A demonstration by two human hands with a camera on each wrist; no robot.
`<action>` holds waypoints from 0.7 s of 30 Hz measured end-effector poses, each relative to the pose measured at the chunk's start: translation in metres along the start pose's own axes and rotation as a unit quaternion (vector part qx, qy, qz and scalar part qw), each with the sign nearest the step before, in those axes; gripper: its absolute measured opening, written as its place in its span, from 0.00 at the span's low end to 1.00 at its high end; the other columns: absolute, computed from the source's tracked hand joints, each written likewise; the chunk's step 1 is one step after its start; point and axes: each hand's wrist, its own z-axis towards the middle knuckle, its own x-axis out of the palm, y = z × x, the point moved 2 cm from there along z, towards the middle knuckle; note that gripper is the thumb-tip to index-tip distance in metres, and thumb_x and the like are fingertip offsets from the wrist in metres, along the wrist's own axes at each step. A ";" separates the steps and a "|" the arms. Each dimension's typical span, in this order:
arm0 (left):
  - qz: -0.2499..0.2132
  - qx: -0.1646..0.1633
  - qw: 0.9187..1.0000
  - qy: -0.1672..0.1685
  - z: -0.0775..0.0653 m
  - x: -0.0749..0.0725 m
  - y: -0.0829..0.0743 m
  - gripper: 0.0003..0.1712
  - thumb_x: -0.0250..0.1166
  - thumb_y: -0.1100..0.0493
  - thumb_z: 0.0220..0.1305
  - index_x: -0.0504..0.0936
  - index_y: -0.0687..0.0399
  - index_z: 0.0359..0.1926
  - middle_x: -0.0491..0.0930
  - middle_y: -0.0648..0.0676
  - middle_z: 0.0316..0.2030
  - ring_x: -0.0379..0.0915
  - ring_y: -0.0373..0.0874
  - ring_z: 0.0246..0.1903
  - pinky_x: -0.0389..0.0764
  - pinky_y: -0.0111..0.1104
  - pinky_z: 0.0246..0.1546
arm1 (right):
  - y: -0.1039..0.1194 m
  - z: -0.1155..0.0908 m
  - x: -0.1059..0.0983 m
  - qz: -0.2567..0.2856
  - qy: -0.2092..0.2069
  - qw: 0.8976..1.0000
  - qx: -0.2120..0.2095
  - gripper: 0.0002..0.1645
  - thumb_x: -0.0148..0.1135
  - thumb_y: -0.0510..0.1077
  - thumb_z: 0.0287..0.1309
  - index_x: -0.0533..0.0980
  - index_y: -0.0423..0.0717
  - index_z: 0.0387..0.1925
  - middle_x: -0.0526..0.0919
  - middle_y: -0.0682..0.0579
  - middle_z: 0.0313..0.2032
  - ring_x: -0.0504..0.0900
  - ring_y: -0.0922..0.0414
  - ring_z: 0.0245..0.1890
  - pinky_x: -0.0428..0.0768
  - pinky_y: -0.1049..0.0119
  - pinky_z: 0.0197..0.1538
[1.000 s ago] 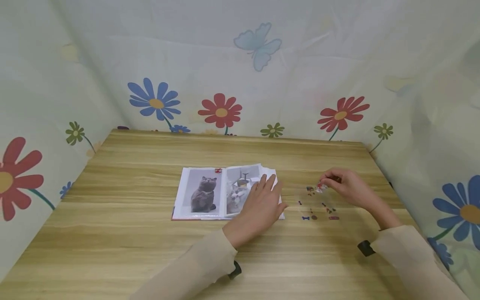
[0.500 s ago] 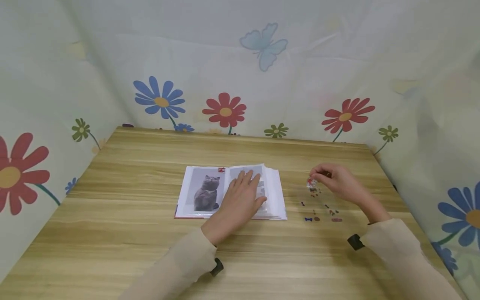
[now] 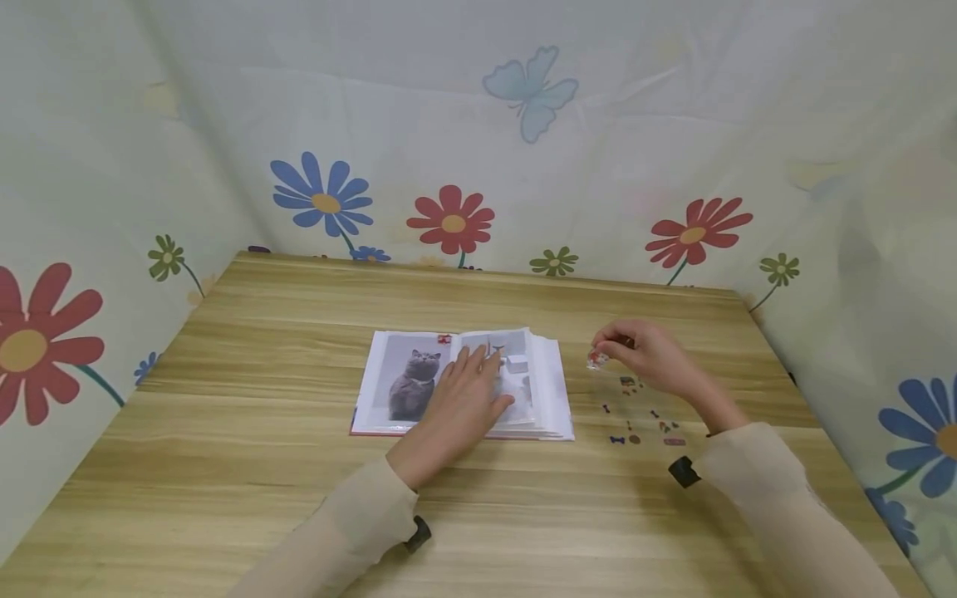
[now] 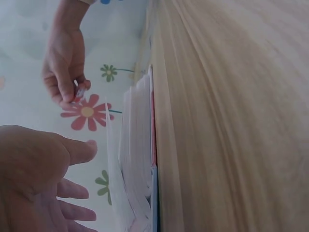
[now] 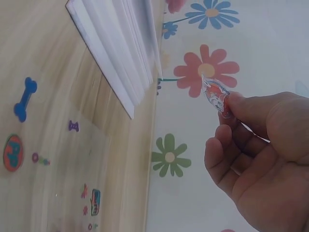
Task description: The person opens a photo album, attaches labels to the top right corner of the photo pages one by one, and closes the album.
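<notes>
A photo album [image 3: 555, 399] lies spread on the wooden table, a grey cat photo [image 3: 407, 386] on its left page. At that photo's top right corner sits a small red sticker [image 3: 444, 339]. My left hand [image 3: 458, 399] is over the right-hand page, fingers extended and partly covering its photo. In the left wrist view a page [image 4: 113, 164] stands slightly lifted from the stack beside that hand. Thumb and index finger of my right hand [image 3: 649, 353] pinch a clear-edged red and white sticker [image 5: 216, 96], held in the air right of the album.
A transparent sticker sheet [image 3: 645, 419] lies on the table right of the album. Several small stickers show on it, among them a blue bone [image 5: 25, 99] and a round red one [image 5: 13, 152]. Flower-printed curtains [image 3: 374, 124] enclose the table's back and sides.
My right hand has moved left with the sticker, from over the sheet toward the album. My left hand has slid left across the right page, uncovering the album's right edge.
</notes>
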 end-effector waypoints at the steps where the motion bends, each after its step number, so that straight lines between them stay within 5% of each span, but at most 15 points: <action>1: -0.002 0.000 1.000 0.001 0.000 0.001 0.001 0.40 0.64 0.44 0.71 0.65 0.59 0.76 0.62 0.65 0.76 0.55 0.67 0.77 0.63 0.57 0.76 | 0.001 0.002 0.001 0.000 0.002 1.000 0.000 0.07 0.61 0.39 0.71 0.84 0.43 0.41 0.88 0.48 0.36 0.74 0.60 0.29 0.75 0.72 0.30; 21: -0.003 0.022 0.998 0.060 0.002 0.018 0.010 0.43 0.62 0.45 0.73 0.61 0.67 0.76 0.56 0.74 0.77 0.49 0.71 0.78 0.56 0.50 0.81 | 0.010 0.050 0.021 0.026 0.058 0.998 -0.011 0.11 0.56 0.40 0.75 0.84 0.45 0.43 0.88 0.48 0.38 0.78 0.52 0.37 0.78 0.67 0.40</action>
